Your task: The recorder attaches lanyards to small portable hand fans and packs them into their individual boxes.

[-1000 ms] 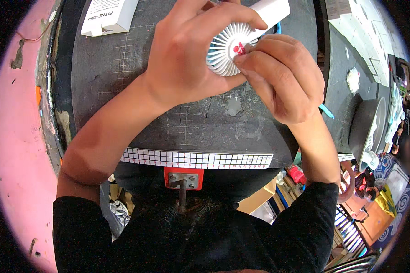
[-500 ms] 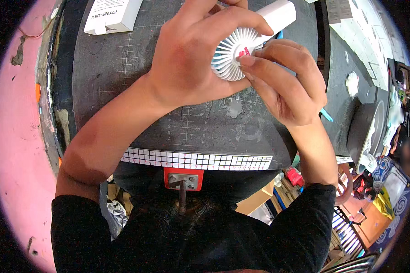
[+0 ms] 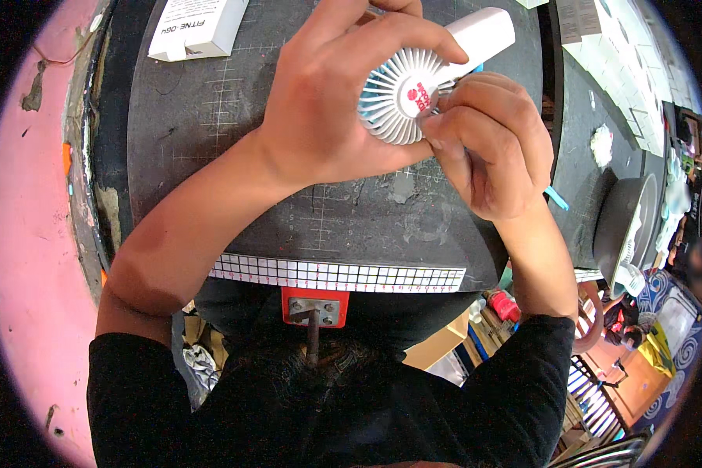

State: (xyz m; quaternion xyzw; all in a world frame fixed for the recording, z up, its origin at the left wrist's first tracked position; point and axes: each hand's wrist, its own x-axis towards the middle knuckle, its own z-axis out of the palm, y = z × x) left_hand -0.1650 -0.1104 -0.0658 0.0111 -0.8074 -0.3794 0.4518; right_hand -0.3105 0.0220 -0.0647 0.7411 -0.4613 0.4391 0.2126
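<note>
A white handheld fan point(image 3: 386, 109) with a radial grille and red print on its round hub is held above the dark work mat. My left hand point(image 3: 327, 93) wraps around the fan's head, fingers over the far side and thumb along the near edge. The fan's white handle point(image 3: 480, 39) points away to the upper right. Thumb and fingers of my right hand point(image 3: 495, 136) are pinched together at the right edge of the hub, close to the red print. Whatever lies between those fingertips is too small to make out.
A white carton point(image 3: 197, 30) lies at the far left of the dark mat point(image 3: 351, 218). A gridded ruler strip point(image 3: 335, 274) runs along the near edge. Stacked white boxes point(image 3: 612, 74), a grey round pan point(image 3: 628, 222) and a blue stick point(image 3: 557, 198) are on the right.
The pinched fingers of my right hand have slid slightly down and right off the hub, uncovering more red print. The fan has shifted a little in my left hand's hold.
</note>
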